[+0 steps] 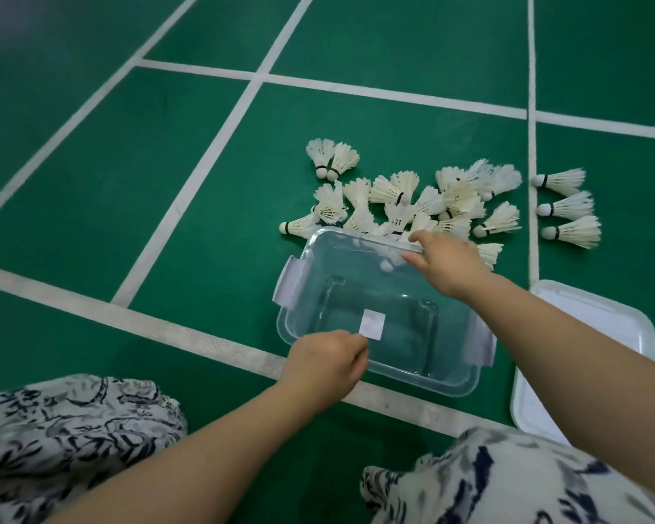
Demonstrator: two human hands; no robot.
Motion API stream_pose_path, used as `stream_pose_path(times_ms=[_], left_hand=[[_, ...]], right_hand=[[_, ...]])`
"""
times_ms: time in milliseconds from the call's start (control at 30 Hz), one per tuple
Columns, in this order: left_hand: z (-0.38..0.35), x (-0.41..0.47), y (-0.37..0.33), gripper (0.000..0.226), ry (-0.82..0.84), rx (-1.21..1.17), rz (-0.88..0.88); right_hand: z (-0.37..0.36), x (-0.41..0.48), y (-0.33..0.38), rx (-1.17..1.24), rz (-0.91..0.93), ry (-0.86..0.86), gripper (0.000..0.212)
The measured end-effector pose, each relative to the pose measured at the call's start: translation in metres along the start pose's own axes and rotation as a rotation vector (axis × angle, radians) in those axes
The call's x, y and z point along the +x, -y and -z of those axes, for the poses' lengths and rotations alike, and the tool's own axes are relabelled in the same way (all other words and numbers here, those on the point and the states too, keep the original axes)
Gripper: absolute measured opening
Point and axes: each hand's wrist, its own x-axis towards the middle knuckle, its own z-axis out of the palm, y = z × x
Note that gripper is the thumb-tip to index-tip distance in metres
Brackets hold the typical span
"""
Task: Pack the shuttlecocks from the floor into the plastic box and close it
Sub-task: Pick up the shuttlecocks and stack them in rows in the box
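Two bare hands grip the clear rectangular plastic box (382, 315) on the green court floor (190, 164). My left hand (324, 366) has its fingers clamped on the near rim at 7 o'clock; my right hand (447, 264) has its fingers closed over the far rim at 1 o'clock. White feather shuttlecocks (405, 200) lie heaped at 12 o'clock, touching the box. I see the white plastic lid (598, 334) flat at 3 o'clock.
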Motion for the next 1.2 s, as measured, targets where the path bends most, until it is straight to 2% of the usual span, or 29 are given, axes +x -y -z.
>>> stream_pose_path(times_ms=[133, 233, 400, 467, 533, 667, 800, 967, 1200], left_hand=[[0.023, 0.022, 0.003, 0.029, -0.085, -0.074, -0.026], [0.055, 0.039, -0.003, 0.037, -0.155, -0.118, -0.069], [0.100, 0.059, -0.016, 0.028, -0.229, -0.102, -0.111], [0.115, 0.063, -0.023, 0.026, -0.185, -0.070, -0.112], [0.130, 0.064, -0.027, 0.023, -0.071, -0.004, -0.112], [0.162, 0.063, -0.022, 0.021, 0.116, 0.226, -0.230], [0.205, 0.072, -0.017, 0.027, 0.095, 0.318, -0.307], [0.222, 0.086, -0.025, 0.022, 0.040, 0.250, -0.341], [0.235, 0.082, -0.027, 0.027, -0.021, 0.233, -0.348]], right_hand=[[0.018, -0.018, -0.003, -0.012, 0.001, -0.058, 0.053], [0.046, -0.037, -0.001, -0.043, 0.015, -0.039, 0.052], [0.096, -0.075, 0.019, -0.128, 0.062, -0.144, 0.046], [0.111, -0.088, 0.031, -0.161, 0.083, -0.191, 0.043], [0.125, -0.097, 0.043, -0.201, 0.075, -0.238, 0.038], [0.150, -0.111, 0.067, -0.235, 0.009, -0.322, 0.029], [0.162, -0.131, 0.084, -0.160, -0.020, -0.344, 0.031], [0.159, -0.155, 0.084, -0.067, -0.048, -0.304, 0.038], [0.175, -0.167, 0.080, -0.097, -0.135, -0.305, 0.040]])
